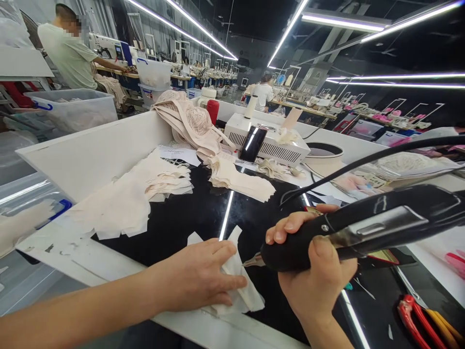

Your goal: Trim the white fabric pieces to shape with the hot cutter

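My left hand [203,278] lies flat with its fingers spread, pressing small cream fabric pieces [250,293] onto the black glossy work surface. My right hand [316,271] is wrapped round a black corded hand tool [359,223] with a silver lever, the thumb resting on the lever. The tool's narrow metal tip [254,261] points left and sits at the right edge of the fabric under my left hand. I cannot tell whether the tip touches the cloth. Part of the fabric is hidden beneath my left hand.
Stacks of cream fabric pieces [119,198] [240,179] lie beyond my hands. Behind them are beige bras [192,118], a phone [253,143] and a white vented box [269,135]. Red-handled scissors [410,310] lie at right. A person [67,53] stands far left.
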`<control>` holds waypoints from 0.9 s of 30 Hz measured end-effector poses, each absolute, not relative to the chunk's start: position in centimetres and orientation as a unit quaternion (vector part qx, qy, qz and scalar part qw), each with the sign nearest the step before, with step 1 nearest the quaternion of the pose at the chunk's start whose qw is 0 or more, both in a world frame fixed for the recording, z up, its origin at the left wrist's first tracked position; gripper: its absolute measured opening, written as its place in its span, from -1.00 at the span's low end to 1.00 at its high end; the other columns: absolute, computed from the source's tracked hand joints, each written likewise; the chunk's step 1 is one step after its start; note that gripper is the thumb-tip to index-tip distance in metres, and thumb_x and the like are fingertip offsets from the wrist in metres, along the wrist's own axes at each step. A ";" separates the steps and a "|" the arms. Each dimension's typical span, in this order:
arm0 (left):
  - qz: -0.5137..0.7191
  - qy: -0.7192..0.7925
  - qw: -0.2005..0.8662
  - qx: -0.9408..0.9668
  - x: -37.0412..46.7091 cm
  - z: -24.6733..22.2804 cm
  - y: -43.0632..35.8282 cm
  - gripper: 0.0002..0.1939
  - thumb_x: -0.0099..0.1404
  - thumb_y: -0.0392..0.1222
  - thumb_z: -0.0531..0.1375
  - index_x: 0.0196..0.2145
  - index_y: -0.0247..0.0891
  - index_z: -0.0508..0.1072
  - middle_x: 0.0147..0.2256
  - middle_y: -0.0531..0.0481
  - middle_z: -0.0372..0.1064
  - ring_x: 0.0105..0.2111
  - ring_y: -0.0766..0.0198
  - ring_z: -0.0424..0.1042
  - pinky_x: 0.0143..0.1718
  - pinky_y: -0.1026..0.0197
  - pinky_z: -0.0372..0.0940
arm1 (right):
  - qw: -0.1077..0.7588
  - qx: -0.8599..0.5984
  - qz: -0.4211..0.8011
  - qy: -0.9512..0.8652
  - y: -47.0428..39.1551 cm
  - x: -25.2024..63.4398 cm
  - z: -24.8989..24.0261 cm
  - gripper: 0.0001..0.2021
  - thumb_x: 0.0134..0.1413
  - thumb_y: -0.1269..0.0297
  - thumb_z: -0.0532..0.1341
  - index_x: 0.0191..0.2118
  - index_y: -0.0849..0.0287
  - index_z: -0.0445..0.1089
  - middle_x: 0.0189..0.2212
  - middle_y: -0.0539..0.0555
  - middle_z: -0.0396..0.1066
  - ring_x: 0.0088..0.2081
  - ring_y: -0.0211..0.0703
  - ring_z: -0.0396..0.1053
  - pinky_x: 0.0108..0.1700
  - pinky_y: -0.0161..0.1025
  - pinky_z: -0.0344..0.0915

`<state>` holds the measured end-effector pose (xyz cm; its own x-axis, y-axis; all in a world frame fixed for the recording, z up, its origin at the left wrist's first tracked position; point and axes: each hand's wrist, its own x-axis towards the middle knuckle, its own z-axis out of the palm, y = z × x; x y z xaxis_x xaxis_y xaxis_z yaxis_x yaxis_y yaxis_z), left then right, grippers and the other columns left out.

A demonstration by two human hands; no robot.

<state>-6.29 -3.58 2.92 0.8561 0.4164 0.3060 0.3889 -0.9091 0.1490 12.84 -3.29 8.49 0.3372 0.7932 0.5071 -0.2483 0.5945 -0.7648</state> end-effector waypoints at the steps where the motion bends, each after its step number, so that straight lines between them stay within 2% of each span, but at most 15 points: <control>1: 0.173 0.208 0.041 0.962 -6.3 2.8 -3.6 -0.58 0.41 0.05 0.40 0.15 -0.06 0.54 0.08 -0.24 0.33 -0.04 0.00 0.46 0.05 0.03 0.42 | 0.762 -0.294 0.342 -0.465 -3.2 12.8 8.5 -0.64 0.10 0.15 0.45 -0.05 0.03 0.36 -0.46 -0.12 0.44 -0.55 -0.20 0.41 -0.51 -0.22 0.40; 8: 0.182 0.208 0.041 0.960 -6.4 2.1 -3.5 -0.55 0.41 0.08 0.40 0.18 -0.04 0.53 0.14 -0.28 0.31 0.06 -0.06 0.46 0.10 -0.03 0.45 | 0.756 -0.291 0.347 -0.472 -3.0 12.6 8.2 -0.64 0.12 0.16 0.44 -0.03 0.04 0.35 -0.45 -0.11 0.44 -0.54 -0.21 0.42 -0.49 -0.24 0.42; 14: 0.184 0.210 0.043 0.959 -6.4 2.3 -3.6 -0.57 0.42 0.07 0.39 0.18 -0.02 0.53 0.12 -0.27 0.31 0.05 -0.02 0.44 0.11 0.00 0.43 | 0.759 -0.295 0.349 -0.464 -3.0 12.4 8.3 -0.70 0.13 0.28 0.43 -0.05 0.04 0.39 -0.45 -0.11 0.48 -0.54 -0.22 0.43 -0.48 -0.23 0.47; 20: 0.179 0.207 0.042 0.961 -6.3 2.4 -3.4 -0.56 0.43 0.07 0.37 0.20 -0.05 0.54 0.11 -0.29 0.32 0.06 -0.06 0.45 0.09 -0.01 0.43 | 0.767 -0.279 0.341 -0.466 -2.2 12.2 8.0 -0.65 0.10 0.20 0.46 -0.04 0.04 0.40 -0.44 -0.11 0.47 -0.53 -0.24 0.40 -0.47 -0.25 0.45; 27: 0.180 0.211 0.030 0.960 -6.2 2.4 -3.6 -0.57 0.45 0.09 0.36 0.19 -0.04 0.53 0.11 -0.26 0.35 0.08 -0.06 0.45 0.07 0.01 0.45 | 0.762 -0.298 0.348 -0.458 -1.8 12.2 7.9 -0.64 0.11 0.22 0.45 -0.03 0.03 0.37 -0.45 -0.11 0.45 -0.53 -0.25 0.37 -0.47 -0.26 0.43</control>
